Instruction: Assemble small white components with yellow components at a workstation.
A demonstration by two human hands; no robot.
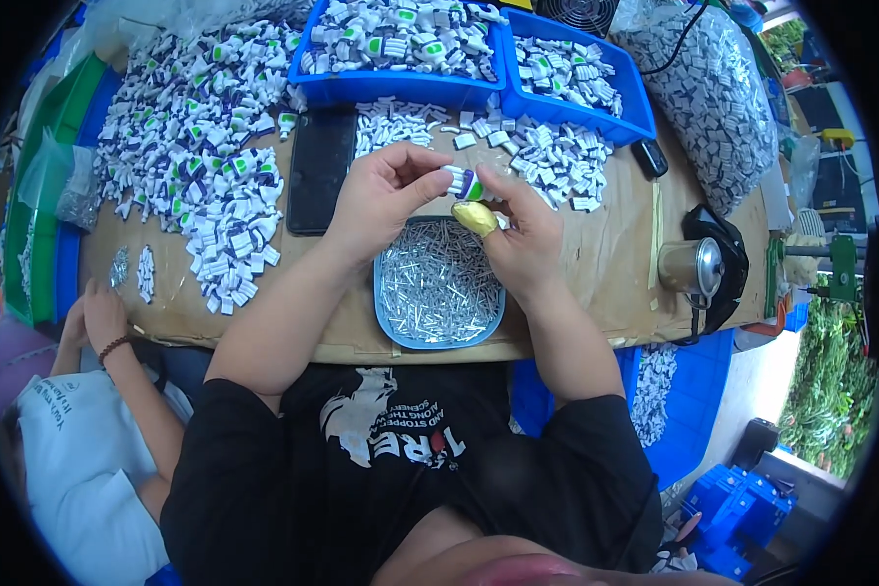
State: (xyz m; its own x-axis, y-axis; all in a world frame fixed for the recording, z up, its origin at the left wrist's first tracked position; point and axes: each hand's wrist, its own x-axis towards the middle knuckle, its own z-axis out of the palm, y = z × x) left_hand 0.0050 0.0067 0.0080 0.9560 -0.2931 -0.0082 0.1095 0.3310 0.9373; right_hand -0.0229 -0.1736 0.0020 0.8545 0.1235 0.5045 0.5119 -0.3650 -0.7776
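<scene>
My left hand [393, 192] and my right hand [523, 234] meet above the table, pinching a small white, purple and green plastic piece [467, 186] between thumbs and fingers. The piece looks like a little toy hand. A yellow wrap [475, 218] covers a digit of my right hand. Just below my hands stands a light blue tub [443, 344] holding many thin silvery metal pins [438, 288]. Beyond my hands lie loose small white pieces [557, 161].
Blue bins [400, 90] of similar pieces line the back, beside a bulging clear bag [698, 98]. A large heap [190, 146] spreads leftward, next to a dark flat device [319, 161]. At right stands a metal mug [689, 267]. Another person's hands [98, 317] rest at the left edge.
</scene>
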